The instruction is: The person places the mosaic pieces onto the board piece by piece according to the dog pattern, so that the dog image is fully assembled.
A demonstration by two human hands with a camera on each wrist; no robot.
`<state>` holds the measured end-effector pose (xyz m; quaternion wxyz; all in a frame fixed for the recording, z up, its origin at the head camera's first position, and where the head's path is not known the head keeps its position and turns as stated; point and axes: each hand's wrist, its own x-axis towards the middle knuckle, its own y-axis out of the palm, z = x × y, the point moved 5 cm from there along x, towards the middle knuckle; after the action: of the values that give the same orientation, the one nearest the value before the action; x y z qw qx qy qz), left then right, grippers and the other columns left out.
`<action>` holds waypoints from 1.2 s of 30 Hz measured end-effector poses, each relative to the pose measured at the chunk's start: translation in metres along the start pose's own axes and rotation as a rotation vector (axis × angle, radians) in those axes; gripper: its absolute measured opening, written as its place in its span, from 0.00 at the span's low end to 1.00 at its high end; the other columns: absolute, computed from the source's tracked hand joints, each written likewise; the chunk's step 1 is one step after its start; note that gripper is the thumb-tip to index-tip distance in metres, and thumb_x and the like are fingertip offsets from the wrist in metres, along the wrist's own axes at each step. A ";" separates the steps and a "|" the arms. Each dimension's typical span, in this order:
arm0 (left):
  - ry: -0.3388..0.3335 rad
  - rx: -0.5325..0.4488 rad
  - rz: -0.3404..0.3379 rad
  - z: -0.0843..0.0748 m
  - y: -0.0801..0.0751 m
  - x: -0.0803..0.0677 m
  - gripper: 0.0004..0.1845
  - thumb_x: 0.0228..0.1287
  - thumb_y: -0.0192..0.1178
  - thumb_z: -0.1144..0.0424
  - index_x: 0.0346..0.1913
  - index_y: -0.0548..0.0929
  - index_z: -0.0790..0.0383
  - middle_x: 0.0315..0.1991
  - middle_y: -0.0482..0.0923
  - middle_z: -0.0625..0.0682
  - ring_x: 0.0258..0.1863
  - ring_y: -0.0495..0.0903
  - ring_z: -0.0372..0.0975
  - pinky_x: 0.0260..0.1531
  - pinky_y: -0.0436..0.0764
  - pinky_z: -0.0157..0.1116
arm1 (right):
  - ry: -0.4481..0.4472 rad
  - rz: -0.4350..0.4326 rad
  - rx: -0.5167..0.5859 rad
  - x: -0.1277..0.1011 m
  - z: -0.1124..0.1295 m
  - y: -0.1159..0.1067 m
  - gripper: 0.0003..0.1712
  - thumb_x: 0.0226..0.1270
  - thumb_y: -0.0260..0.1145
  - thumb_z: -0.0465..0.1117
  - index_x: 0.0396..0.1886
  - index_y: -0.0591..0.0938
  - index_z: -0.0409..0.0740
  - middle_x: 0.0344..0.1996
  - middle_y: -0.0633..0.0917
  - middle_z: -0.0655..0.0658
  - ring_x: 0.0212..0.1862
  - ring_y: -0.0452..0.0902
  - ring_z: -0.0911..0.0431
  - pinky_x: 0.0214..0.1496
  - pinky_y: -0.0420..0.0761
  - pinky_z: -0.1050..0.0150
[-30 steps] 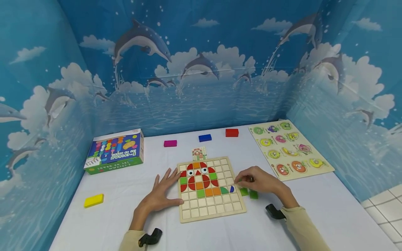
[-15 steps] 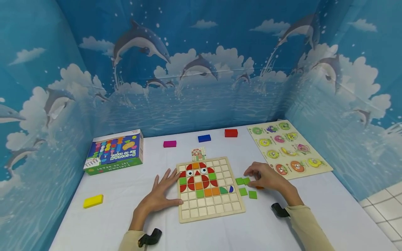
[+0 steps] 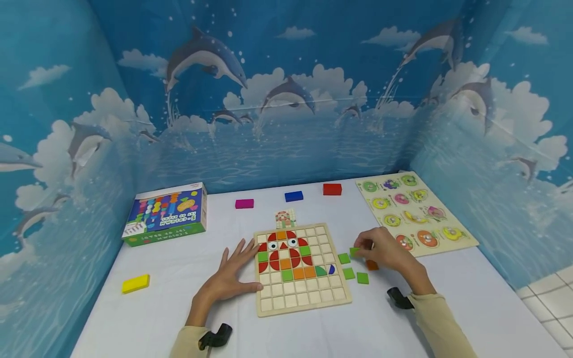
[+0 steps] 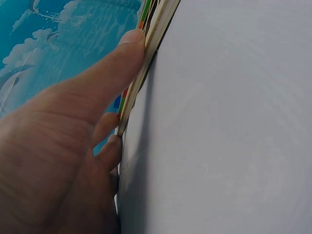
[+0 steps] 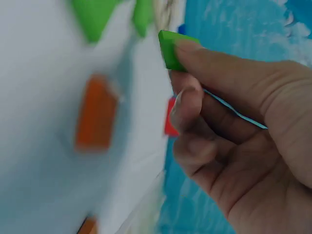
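A square wooden grid board (image 3: 304, 300) lies on the white table, part filled with red, green, orange and blue tiles and two eye tiles. My left hand (image 3: 230, 276) rests along the board's left edge with fingers spread, the thumb on the rim, as the left wrist view also shows. To the right of the board, my right hand (image 3: 380, 247) pinches a green square tile (image 5: 168, 48) between thumb and fingertip. Under and beside that hand lie several green tiles (image 3: 348, 273) and an orange tile (image 3: 372, 265).
A small picture card (image 3: 285, 218) lies behind the board. Magenta (image 3: 244, 204), blue (image 3: 293, 196), red (image 3: 332, 189) and yellow blocks (image 3: 136, 284) are spread about. A boxed toy (image 3: 165, 214) stands back left, a fruit puzzle board (image 3: 414, 216) back right. A dolphin curtain surrounds the table.
My right hand has drawn away from the board's right edge to the loose tiles and picked up a green one. My left hand stays at the board's left edge.
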<state>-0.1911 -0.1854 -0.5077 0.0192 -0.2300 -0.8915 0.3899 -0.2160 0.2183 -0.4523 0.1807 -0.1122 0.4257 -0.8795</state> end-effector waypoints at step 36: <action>0.008 0.005 0.002 0.000 0.001 0.001 0.57 0.59 0.80 0.43 0.87 0.59 0.46 0.89 0.45 0.44 0.89 0.33 0.48 0.83 0.24 0.60 | -0.260 0.170 0.226 0.028 0.120 0.114 0.03 0.65 0.80 0.32 0.32 0.95 0.42 0.29 0.88 0.54 0.33 0.79 0.68 0.35 0.84 0.72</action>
<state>-0.1914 -0.1841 -0.5084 0.0229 -0.2325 -0.8903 0.3910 -0.1744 0.0563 -0.4670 0.3193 -0.1677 0.3051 -0.8814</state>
